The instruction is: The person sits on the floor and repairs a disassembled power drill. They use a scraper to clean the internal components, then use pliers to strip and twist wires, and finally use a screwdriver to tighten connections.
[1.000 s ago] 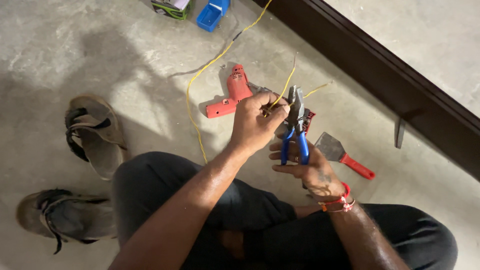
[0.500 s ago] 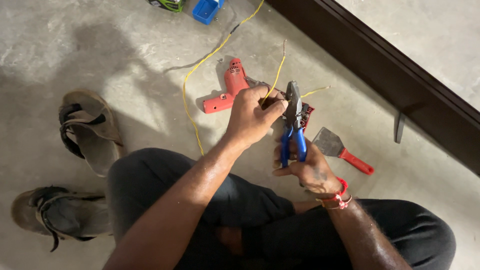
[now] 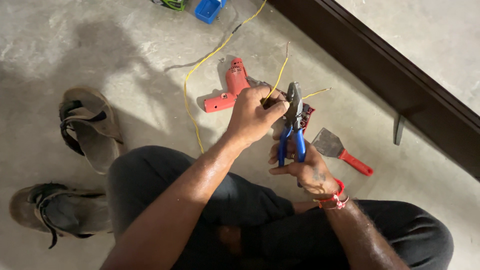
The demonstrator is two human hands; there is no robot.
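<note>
Two worn sandals are lying on the concrete floor at the far left, beside the person's knee. Further right, a red drill is resting on the floor, with a yellow wire trailing past it. The left hand is pinching that wire's end, its grip closed tight around the strand. Just beside it, the right hand is squeezing the blue handles of the pliers, whose nose is pointing up, touching the left fingers. A red-handled scraper is lying on the floor to the right, near a dark wooden frame.
</note>
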